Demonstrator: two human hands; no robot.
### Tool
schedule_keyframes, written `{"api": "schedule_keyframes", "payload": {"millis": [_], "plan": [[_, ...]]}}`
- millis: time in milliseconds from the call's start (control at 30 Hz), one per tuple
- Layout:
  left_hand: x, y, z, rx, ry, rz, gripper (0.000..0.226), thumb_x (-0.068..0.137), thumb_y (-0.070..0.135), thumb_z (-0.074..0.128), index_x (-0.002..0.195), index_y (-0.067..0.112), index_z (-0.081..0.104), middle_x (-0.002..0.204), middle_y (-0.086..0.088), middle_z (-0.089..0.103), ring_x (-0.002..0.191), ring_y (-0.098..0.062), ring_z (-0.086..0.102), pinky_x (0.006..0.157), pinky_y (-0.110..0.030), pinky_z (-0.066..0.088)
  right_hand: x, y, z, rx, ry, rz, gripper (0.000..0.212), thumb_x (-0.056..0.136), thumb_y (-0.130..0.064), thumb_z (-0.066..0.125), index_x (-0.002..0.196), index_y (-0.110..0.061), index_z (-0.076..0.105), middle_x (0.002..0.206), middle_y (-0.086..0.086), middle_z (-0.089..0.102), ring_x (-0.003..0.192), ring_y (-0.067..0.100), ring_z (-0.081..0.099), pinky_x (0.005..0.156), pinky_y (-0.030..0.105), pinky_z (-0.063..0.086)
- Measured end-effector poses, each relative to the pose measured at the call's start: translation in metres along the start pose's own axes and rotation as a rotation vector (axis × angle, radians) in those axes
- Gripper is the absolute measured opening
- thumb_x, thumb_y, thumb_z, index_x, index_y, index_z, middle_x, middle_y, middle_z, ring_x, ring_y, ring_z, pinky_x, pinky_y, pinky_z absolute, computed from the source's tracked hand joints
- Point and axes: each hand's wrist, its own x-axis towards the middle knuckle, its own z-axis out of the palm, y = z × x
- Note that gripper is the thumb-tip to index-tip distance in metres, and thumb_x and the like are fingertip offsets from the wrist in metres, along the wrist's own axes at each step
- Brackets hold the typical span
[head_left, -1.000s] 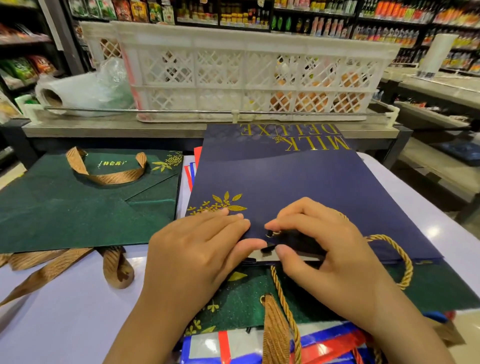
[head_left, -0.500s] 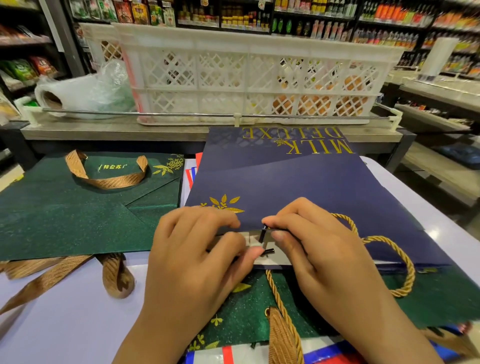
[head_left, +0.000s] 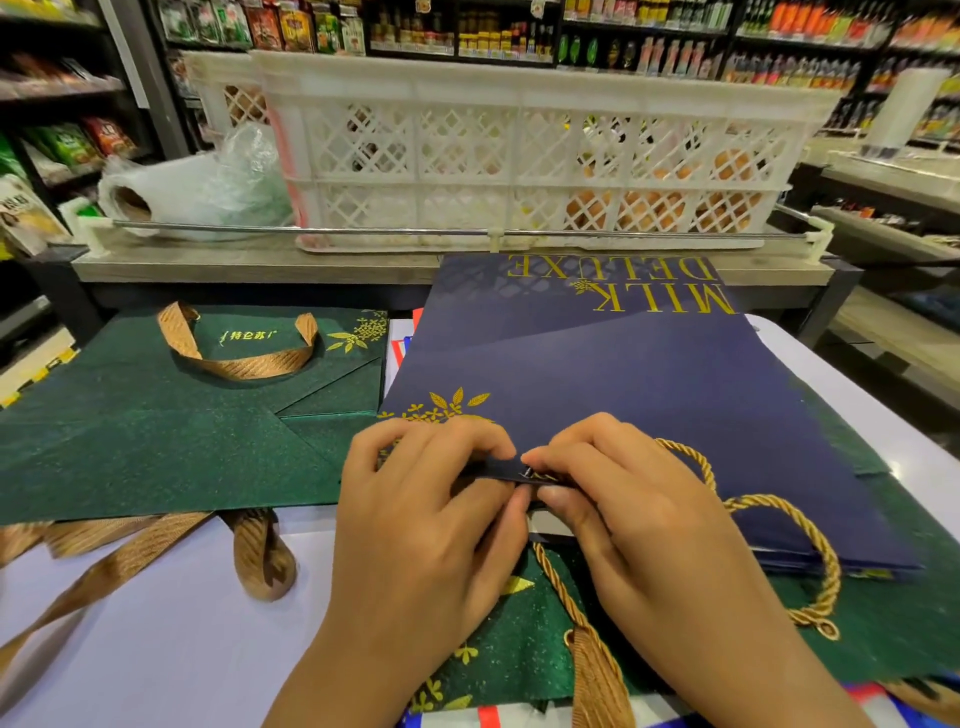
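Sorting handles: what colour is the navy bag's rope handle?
Gold, twisted rope handle; head view.

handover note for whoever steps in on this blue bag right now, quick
Left hand: pinches the near edge of the navy MILK DELUXE bag, holding it down.
Right hand: pinches one end of the gold rope handle at the hole in that edge.
Where: the bag lies flat on a green bag. The rope loops off to the right, its other end loose.
Done: rope end brought to the hole. Whether it is through is hidden by the fingers.
Left: probably seat this end, then fit the loose end.
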Motion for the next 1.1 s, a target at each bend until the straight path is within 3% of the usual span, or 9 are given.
{"api": "schedule_keyframes", "payload": {"millis": [167,367,533,733,900,1033,1100], "plan": [[0.0,-0.001,0.001,-0.022,0.026,-0.022,0.028,0.087,0.023,0.056,0.061,0.02,0.066,0.094,0.009,0.064,0.082,-0.01,0.059,0.102,-0.032,0.024,-0.001,-0.003,0.004,-0.008,-0.019,0.028,0.031,0.095,-0.028,0.037,0.107,-0.017,0.063,0.096,-0.005,0.056,0.083,0.018,0.055,0.067,0.034,0.049],[-0.001,-0.001,0.001,-0.033,0.036,-0.017,0.03,0.086,0.022,0.056,0.058,0.019,0.064,0.09,0.008,0.064,0.079,-0.011,0.061,0.106,-0.037,0.022,0.0,-0.004,0.005,-0.002,-0.032,0.024,0.029,0.095,-0.026,0.037,0.105,-0.017,0.063,0.094,-0.003,0.054,0.08,0.019,0.052,0.071,0.032,0.037],[-0.005,0.0,0.001,-0.107,0.054,-0.015,0.029,0.084,0.02,0.057,0.057,0.017,0.067,0.094,0.01,0.062,0.086,-0.005,0.06,0.107,-0.04,0.023,-0.001,-0.002,0.005,-0.059,-0.011,0.03,0.023,0.086,-0.011,0.054,0.105,-0.019,0.063,0.092,-0.004,0.056,0.079,0.018,0.053,0.065,0.028,0.043],[-0.007,-0.002,0.002,-0.157,0.055,-0.071,0.026,0.086,0.028,0.059,0.068,0.015,0.071,0.095,0.005,0.065,0.09,-0.007,0.058,0.099,-0.036,0.033,0.0,-0.001,0.003,-0.023,-0.026,0.015,0.028,0.096,-0.026,0.038,0.107,-0.017,0.062,0.096,-0.004,0.056,0.084,0.019,0.055,0.071,0.031,0.04],[-0.006,0.001,-0.006,-0.225,0.121,-0.199,0.012,0.084,0.029,0.055,0.079,0.019,0.057,0.096,0.014,0.063,0.096,-0.005,0.058,0.102,-0.038,0.031,-0.001,-0.001,-0.001,0.061,-0.04,0.059,0.026,0.097,-0.031,0.036,0.108,-0.022,0.058,0.1,-0.01,0.053,0.09,0.015,0.053,0.074,0.031,0.045],[-0.006,-0.001,-0.005,-0.162,0.103,-0.264,0.023,0.089,0.028,0.053,0.106,0.018,0.064,0.107,0.017,0.055,0.11,-0.007,0.051,0.104,-0.034,0.031,0.0,-0.003,-0.003,0.141,-0.056,0.095,0.025,0.096,-0.035,0.036,0.108,-0.026,0.057,0.102,-0.014,0.052,0.095,0.01,0.052,0.08,0.032,0.041],[-0.007,-0.003,-0.004,-0.155,0.093,-0.252,0.019,0.091,0.026,0.054,0.102,0.018,0.069,0.102,0.012,0.062,0.102,-0.012,0.056,0.1,-0.034,0.034,0.001,-0.002,-0.005,0.223,-0.046,0.141,0.027,0.095,-0.038,0.036,0.104,-0.029,0.059,0.099,-0.018,0.053,0.098,0.007,0.053,0.083,0.034,0.044]]}}
